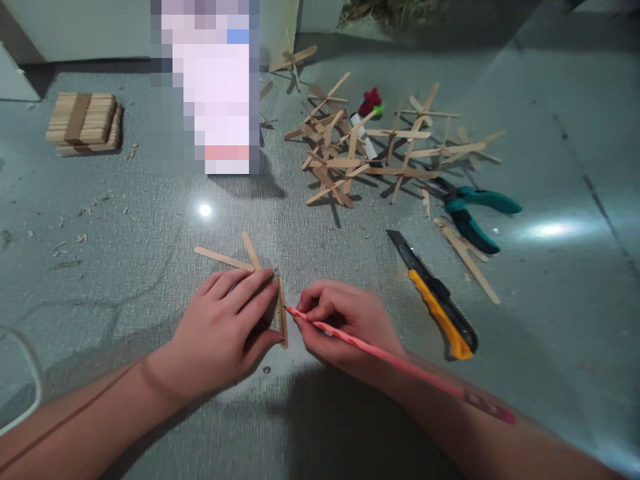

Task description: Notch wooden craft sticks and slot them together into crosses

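Note:
My left hand [230, 323] lies over a wooden craft stick [282, 313], its thumb at the near end and its fingertips by the far end, holding it down. A thin marked strip shows along the stick's left side, mostly covered by that hand. In my right hand [345, 320] is a red pencil [390, 353], its tip touching the stick's right edge. Just beyond my left fingers lie two loose craft sticks, one angled left [223, 257] and one upright in view [251, 250]. A small round spot [267, 370] shows below my left thumb.
A bundle of craft sticks [83, 120] sits at the far left. Several joined stick pieces [335, 160] spread across the back right, near green-handled pliers [473, 207]. A yellow utility knife [435, 297] lies right with its blade out. Wood shavings [83, 238] dot the left; a pixelated patch hides the back.

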A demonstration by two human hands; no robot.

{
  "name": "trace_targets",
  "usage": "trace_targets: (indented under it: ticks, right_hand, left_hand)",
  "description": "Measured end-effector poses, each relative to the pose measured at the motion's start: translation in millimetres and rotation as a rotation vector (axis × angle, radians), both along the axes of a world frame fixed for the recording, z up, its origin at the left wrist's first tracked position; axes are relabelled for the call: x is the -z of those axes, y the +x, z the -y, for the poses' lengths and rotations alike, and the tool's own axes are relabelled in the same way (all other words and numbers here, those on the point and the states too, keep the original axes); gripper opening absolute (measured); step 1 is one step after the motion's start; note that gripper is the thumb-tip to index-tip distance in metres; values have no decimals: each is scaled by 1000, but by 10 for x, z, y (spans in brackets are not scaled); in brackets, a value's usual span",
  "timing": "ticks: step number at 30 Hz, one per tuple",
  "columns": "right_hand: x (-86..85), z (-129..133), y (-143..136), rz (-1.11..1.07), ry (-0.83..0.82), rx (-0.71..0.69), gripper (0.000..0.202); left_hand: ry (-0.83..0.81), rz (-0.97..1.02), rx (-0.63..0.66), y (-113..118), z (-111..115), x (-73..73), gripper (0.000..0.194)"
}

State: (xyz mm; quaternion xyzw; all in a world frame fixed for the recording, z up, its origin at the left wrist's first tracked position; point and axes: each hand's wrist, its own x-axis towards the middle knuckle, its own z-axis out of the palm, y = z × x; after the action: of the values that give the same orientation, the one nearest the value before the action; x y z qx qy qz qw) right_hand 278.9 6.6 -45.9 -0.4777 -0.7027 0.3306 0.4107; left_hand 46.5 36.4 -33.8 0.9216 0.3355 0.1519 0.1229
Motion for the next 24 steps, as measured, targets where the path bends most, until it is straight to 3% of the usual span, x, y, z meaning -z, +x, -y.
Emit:
trace_targets:
  ticks: [24]
  right_hand:
    - [11, 0, 4, 7, -43, 1, 30]
  left_hand:
    - [-16, -5, -1, -12, -13, -1, 48]
